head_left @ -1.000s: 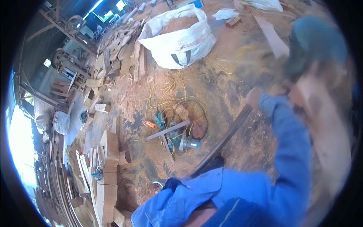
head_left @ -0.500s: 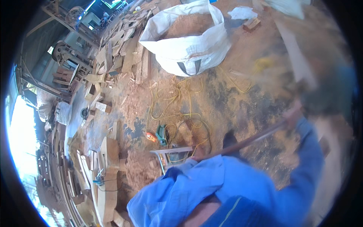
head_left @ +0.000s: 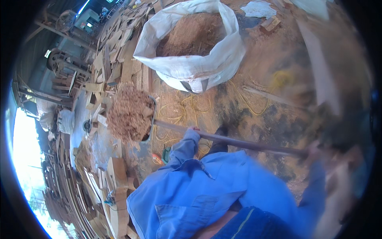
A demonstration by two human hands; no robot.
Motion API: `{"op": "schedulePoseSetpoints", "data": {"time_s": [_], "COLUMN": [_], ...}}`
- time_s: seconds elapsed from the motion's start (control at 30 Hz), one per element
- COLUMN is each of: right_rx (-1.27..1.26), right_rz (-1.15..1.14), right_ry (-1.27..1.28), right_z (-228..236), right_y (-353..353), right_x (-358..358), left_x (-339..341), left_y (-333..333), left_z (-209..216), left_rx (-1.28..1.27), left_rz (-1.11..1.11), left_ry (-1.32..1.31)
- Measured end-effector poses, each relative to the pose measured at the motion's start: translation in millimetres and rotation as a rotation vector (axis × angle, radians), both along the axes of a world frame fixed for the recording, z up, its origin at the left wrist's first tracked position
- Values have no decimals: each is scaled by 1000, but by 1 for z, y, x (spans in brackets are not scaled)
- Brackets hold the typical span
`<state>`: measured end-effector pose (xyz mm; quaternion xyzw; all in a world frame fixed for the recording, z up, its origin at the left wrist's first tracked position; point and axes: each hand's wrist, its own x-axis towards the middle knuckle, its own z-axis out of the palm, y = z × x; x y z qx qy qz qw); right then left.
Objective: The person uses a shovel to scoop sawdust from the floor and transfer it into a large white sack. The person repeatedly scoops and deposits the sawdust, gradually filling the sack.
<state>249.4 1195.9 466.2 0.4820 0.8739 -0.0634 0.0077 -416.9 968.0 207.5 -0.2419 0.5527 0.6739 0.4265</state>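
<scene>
Two hands on one shovel. Left hand: closed round the handle, partway along. Right hand: blurred, appears clamped near the far end. Blade lies just off the near left rim of the white sack; its handle-side edge shows, the rest hidden under heaped sawdust. Blade height above floor: cannot tell.

Risks (judgement): load looks heaped past the blade's edges, so a twist of the handle or sudden stop could spill it. Blade striking the sack's near rim could fold the rim inward and shed sawdust outside. Yellow cord loops near one foot; a careless step could snag it.
</scene>
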Motion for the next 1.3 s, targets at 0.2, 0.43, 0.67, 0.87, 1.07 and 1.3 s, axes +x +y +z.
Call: {"op": "schedulePoseSetpoints", "data": {"time_s": [0.2,0.43,0.67,0.87,1.07,1.3], "right_rx": [-124,-463,-568,-672,-585,-378], "right_rz": [-168,-214,-240,-159,-21,181], "right_ry": [121,171,186,270,146,-225], "right_z": [-26,-19,-49,-63,-90,-78], "right_y": [2,11,29,62,98,170], "right_x": [-111,-235,-291,-276,-223,-120], "left_x": [-108,-174,-178,-140,-52,116], "left_y": [164,290,342,319,231,130], "left_z": [118,202,209,255,265,209], "left_rx": [-196,-68,-72,87,187,-80], "left_rz": [-398,-226,-287,-244,81,328], "left_ry": [244,257,213,227,181,-19]}}
